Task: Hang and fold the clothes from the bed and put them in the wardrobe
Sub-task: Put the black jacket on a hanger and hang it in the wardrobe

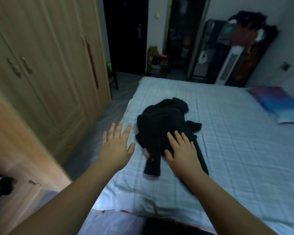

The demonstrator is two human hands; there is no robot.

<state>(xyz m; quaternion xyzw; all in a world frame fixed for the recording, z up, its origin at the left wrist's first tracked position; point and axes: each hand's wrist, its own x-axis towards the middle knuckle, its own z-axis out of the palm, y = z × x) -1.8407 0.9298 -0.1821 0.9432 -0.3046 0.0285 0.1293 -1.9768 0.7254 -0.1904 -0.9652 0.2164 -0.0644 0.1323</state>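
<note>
Black garment [161,126] under right hand [182,153] spread fingers [178,138], left hand [116,145] splayed beside it

1. A blue and purple patterned pillow [277,103] lies at the far right.
2. A tall white tower fan [230,62] stands against the back wall.
3. Beside it, a dark rack piled with clothes and bags [244,39].
4. A dark door with a metal handle [126,34] is shut.

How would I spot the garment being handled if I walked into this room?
Find the bed with the pale blue checked cover, beside the wooden wardrobe. The black garment lies crumpled near the bed's wardrobe-side edge, under the right hand. It is the only dark thing on the pale cover.
</note>
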